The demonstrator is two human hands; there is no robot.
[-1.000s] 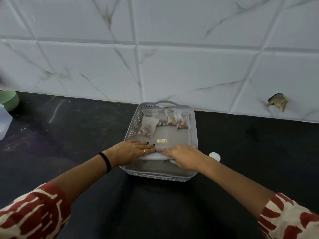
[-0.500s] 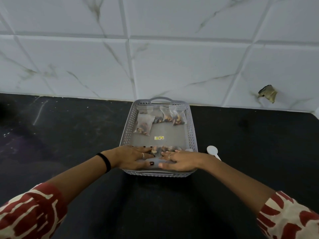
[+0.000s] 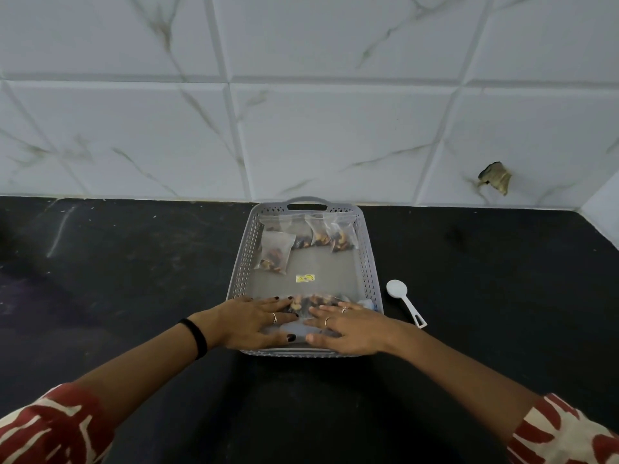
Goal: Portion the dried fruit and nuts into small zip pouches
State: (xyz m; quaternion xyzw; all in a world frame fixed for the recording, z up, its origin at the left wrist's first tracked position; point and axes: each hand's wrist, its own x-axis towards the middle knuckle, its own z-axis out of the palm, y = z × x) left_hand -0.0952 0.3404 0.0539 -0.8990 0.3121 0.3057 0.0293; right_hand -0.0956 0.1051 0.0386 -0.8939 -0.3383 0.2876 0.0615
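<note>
Both hands, left (image 3: pixel 258 321) & right (image 3: pixel 348 326), lie flat w/ straight fingers pressing a filled pouch (image 3: pixel 311 304) at near end of grey basket (image 3: pixel 370 262); white scoop (image 3: pixel 403 301) just beside.

The hands (image 3: pixel 258 321) cover most of a pouch (image 3: pixel 310 303); the yellow sticker (image 3: pixel 305 278) is too small to read
</note>
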